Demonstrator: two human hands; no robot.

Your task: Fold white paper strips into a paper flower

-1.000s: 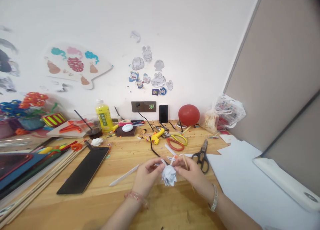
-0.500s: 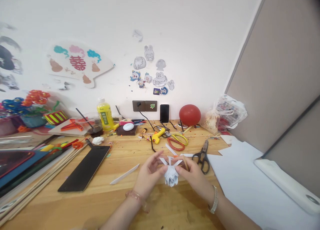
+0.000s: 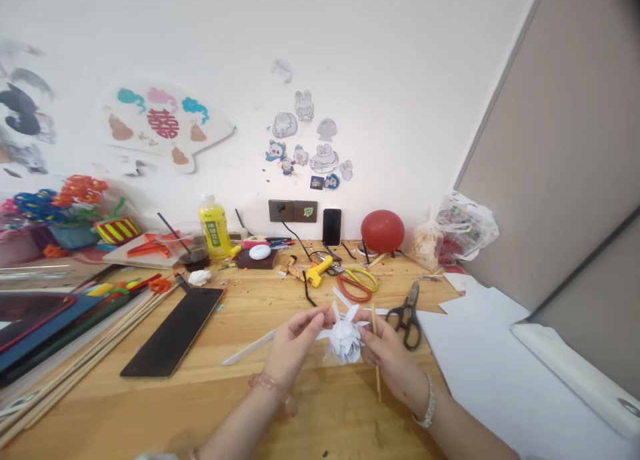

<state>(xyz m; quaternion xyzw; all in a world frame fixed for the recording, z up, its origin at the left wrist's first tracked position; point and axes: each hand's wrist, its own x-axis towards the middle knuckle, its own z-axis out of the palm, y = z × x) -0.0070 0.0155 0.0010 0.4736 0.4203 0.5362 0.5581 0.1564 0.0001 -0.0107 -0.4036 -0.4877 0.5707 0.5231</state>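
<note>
A white paper flower (image 3: pixel 346 348) with layered petals and narrow strips sticking out at its top is between my two hands, above the wooden table. My left hand (image 3: pixel 295 340) is closed in a pinch at the flower's left side, by one of the strips. My right hand (image 3: pixel 395 357) grips the flower's right side between thumb and fingers, and a thin wooden stick (image 3: pixel 377 377) also stands out from that hand, nearly upright. Just beyond my right hand lie black-handled scissors (image 3: pixel 407 317). A loose white paper strip (image 3: pixel 247 348) rests left of my left hand.
Behind the flower lie a yellow glue gun (image 3: pixel 319 271) and scissors with red and yellow handles (image 3: pixel 356 290). A black tablet (image 3: pixel 173 333) and wooden sticks (image 3: pixel 100 353) are at left, white paper sheets (image 3: pixel 480 353) at right. A red balloon (image 3: pixel 383 231) sits at the back.
The paper flower has turned and tilted, and its strips now spread differently. The wooden stick in my right hand now shows at length, nearly upright. My left fingers have drawn into a pinch.
</note>
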